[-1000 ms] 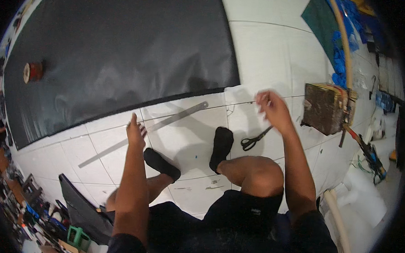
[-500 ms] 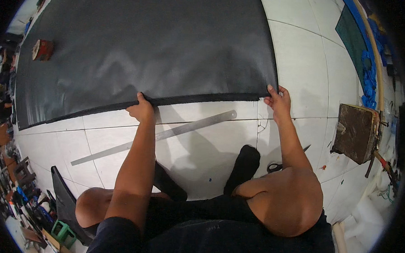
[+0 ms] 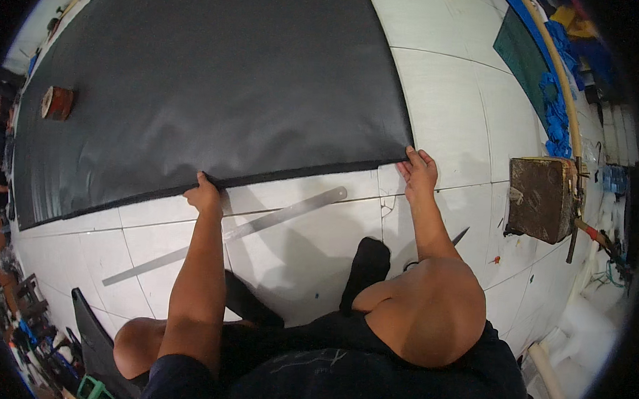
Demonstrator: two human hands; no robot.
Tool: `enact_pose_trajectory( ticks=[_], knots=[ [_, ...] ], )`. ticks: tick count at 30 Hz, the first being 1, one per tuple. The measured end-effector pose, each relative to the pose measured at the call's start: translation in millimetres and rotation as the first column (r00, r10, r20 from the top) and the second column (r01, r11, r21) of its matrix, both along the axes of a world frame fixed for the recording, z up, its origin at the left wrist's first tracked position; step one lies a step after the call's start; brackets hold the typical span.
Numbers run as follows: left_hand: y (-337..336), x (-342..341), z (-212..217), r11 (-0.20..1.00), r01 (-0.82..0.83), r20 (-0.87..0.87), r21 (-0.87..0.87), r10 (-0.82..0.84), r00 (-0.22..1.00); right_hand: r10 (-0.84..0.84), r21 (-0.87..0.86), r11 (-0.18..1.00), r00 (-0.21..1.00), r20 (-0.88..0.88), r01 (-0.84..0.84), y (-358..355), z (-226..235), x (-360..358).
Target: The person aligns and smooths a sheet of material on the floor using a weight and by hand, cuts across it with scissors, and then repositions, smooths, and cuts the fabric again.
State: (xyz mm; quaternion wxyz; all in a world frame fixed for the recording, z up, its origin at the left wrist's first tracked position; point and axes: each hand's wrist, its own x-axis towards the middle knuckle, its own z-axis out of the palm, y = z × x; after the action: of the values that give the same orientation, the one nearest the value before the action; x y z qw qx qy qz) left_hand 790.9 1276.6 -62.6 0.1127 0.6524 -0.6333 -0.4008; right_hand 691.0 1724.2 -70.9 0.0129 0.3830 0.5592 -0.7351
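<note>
A large black leatherette sheet with a dark fuzzy edge lies spread over the tiled floor ahead of me. My left hand grips its near edge, thumb on top and the fingers partly hidden at the underside. At the near right corner, my right hand pinches the sheet between the thumb and fingers, the other fingers partly spread. Below the edge a long metal ruler lies slanted on the floor, partly covered by my left forearm.
A reddish round block sits on the sheet's left part. To the right stands a worn brown block, with a red-handled tool beside it. Scissors show partly behind my right knee. Clutter lines the left side, including a green stool.
The view has shifted, so the sheet, ruler and block appear farther left and lower. My right hand has closed more tightly at the corner; my left hand keeps its grip on the edge.
</note>
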Motion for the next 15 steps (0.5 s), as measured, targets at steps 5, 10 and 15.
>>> enact_pose_trajectory(
  ticks=[5, 10, 15],
  knots=[
    [-9, 4, -12, 0.992, 0.071, 0.098, -0.109, -0.06, 0.993, 0.307, 0.714, 0.671, 0.952, -0.022, -0.2, -2, 1, 5],
    [-12, 4, -18, 0.986, 0.142, 0.094, -0.083, -0.134, 0.987, 0.32, 0.524, 0.796, 0.946, 0.061, -0.303, 44, -30, 2],
    [-20, -6, 39, 0.932, -0.309, -0.05, 0.188, 0.324, 0.945, 0.306, 0.844, 0.471, 0.945, 0.117, -0.257, 5, -10, -8]
  ],
)
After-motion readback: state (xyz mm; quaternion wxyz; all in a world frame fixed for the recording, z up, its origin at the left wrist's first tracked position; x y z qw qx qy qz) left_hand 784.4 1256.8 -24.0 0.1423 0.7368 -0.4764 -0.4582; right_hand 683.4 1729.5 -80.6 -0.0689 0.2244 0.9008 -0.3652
